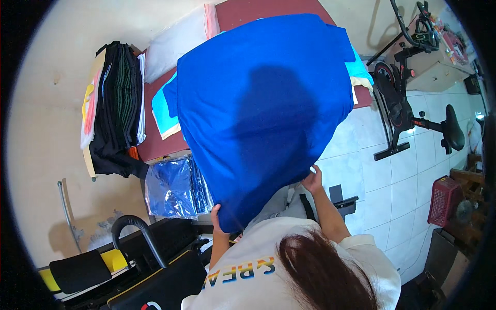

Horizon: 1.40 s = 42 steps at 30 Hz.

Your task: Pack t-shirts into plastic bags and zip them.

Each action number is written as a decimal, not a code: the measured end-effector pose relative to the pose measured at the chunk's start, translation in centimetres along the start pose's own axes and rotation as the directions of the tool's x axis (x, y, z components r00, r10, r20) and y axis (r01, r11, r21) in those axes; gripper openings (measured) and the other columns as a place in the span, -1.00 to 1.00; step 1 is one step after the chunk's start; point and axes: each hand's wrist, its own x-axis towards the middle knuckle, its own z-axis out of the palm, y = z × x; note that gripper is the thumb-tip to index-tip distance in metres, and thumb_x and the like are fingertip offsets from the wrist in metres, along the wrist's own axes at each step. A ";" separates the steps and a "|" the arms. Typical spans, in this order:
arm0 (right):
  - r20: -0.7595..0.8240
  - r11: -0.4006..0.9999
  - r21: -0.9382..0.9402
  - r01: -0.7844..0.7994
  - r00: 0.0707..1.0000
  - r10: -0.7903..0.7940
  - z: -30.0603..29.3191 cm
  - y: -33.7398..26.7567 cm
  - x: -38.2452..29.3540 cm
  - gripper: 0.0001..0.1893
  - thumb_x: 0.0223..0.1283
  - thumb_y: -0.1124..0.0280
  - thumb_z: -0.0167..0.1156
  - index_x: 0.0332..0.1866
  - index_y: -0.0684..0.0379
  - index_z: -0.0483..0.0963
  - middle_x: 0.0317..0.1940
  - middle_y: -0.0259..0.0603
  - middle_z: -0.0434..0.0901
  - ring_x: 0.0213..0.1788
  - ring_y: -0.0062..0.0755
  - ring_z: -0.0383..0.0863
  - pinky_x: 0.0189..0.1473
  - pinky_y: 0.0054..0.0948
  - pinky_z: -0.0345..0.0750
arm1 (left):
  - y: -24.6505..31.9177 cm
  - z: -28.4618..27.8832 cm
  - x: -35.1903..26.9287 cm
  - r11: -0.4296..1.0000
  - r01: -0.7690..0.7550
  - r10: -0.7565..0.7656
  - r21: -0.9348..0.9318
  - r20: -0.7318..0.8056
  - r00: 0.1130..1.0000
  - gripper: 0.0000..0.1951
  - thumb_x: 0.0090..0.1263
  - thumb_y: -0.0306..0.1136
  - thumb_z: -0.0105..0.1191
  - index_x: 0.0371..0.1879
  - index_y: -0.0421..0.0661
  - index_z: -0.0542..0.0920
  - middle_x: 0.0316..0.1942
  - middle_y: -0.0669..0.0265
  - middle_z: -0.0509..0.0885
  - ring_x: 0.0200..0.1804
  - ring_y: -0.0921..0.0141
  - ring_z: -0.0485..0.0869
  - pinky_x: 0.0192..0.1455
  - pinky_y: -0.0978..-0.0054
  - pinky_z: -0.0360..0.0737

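Observation:
A large blue T-shirt (217, 100) is spread out in front of me, its short sleeves out to either side and its lower edge towards my body. My left hand (218, 219) grips the near left corner of the hem, thumb on top. At the hem's near right corner, my right hand (313, 180) holds the cloth, with some fingers hidden by the fabric. Under the shirt, light-blue cloth with cream edges (166, 112) shows on both sides. All of this rests over a maroon tabletop (271, 8), and the shirt's near part hangs past its front edge.
Left of the shirt lie plastic-wrapped blue garments (170, 190) and a stack of dark folded clothes (120, 100). A translucent plastic bag (174, 42) lies at the back left. Black padded exercise equipment (162, 279) stands near left; an exercise bike (399, 104) and a red basket (443, 201) are right.

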 end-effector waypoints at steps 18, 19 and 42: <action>0.171 0.980 0.089 0.178 0.967 -0.191 1.9 -9.1 -13.7 -0.40 0.09 -0.04 -0.02 0.12 0.21 0.27 0.09 -0.04 0.36 0.12 -0.08 0.34 0.19 -0.13 0.22 | -3.1 -7.5 4.1 0.976 0.112 -0.136 -0.187 -0.122 0.983 -0.58 0.35 -0.14 -0.19 0.08 -0.14 0.35 0.05 0.15 0.45 0.07 0.21 0.45 0.13 0.19 0.39; 0.172 0.989 0.069 0.130 0.975 -0.140 2.5 -9.1 -14.0 -0.41 0.10 -0.05 -0.03 0.11 0.21 0.27 0.09 -0.03 0.36 0.12 -0.06 0.34 0.18 -0.12 0.23 | -2.7 -6.5 3.9 0.973 0.068 -0.091 -0.219 -0.096 0.991 -0.59 0.32 -0.18 -0.12 0.07 -0.14 0.35 0.04 0.16 0.46 0.05 0.22 0.46 0.12 0.21 0.40; 0.041 0.856 0.070 0.512 0.856 -0.515 -0.6 -11.6 -14.6 -0.75 0.12 0.38 0.03 -0.10 0.20 0.40 -0.16 -0.14 0.53 -0.09 -0.25 0.51 -0.03 -0.27 0.45 | -2.2 -8.8 3.0 0.985 -0.018 0.095 0.169 -0.458 0.884 -0.57 0.11 -0.47 0.14 -0.03 -0.06 0.32 -0.24 0.21 0.56 -0.20 0.32 0.55 -0.27 0.38 0.55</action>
